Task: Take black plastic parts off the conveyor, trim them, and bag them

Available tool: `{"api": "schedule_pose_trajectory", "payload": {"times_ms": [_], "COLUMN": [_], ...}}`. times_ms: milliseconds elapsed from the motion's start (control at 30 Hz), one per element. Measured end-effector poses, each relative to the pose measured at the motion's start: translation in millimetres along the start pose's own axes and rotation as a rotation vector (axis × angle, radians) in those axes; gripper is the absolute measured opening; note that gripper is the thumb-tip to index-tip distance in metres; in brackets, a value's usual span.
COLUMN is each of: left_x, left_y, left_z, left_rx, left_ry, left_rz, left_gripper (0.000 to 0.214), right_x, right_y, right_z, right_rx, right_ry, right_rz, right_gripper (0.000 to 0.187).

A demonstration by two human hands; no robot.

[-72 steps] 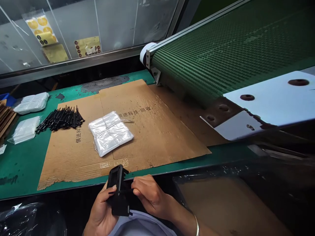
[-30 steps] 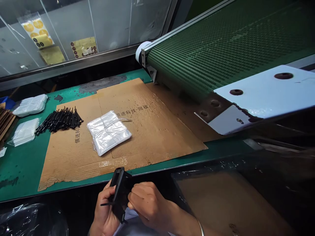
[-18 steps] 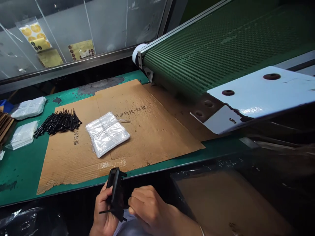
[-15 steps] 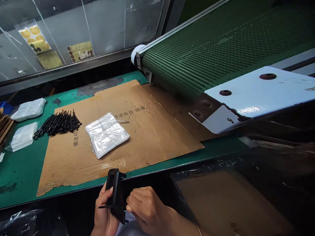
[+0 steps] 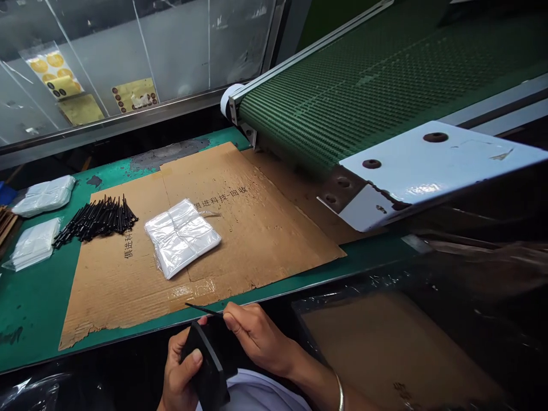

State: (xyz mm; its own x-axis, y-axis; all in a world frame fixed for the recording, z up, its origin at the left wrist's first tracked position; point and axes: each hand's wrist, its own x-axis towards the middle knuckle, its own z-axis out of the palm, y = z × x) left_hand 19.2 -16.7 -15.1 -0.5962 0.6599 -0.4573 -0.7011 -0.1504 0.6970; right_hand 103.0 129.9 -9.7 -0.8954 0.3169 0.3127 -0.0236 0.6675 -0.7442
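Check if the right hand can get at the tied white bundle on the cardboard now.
Probably yes: nothing appears to stand between the right hand and the tied white bundle, which lies in the open on the cardboard. But the hand's fingers hold a thin black rod.

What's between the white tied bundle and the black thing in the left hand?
In the head view, clear tape on cardboard, then a strip of green table, overlapped by the thin black rod in the right hand.

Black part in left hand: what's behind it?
Fingers of the left hand wrap behind the black part; one fingertip shows past its top. The other tips and far face are covered. Pale cloth shows at its lower right; whether it continues behind is hidden.
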Motion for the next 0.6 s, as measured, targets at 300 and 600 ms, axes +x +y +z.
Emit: {"api": "schedule_pose_trajectory", "payload": {"times_ms": [300,600], "left_x": [12.2,15.1], "left_y": [-1.6,-4.6], "left_z": [-39.1,-40.4], "left_rx": [0.387,0.332], "left_ry": [-0.194,-0.225], "left_rz": [0.244,0.274], "left_gripper": [0.038,0.038], "right_x": [2.4,-2.4], "right_y": [-19.2,-19.8], "right_z": [-5.6,-1.7], "right_rx": [0.219,0.234], "right_ry": [-0.145,-0.118], "right_rz": [-0.103,-0.268], "right_gripper": [0.035,0.035]}}
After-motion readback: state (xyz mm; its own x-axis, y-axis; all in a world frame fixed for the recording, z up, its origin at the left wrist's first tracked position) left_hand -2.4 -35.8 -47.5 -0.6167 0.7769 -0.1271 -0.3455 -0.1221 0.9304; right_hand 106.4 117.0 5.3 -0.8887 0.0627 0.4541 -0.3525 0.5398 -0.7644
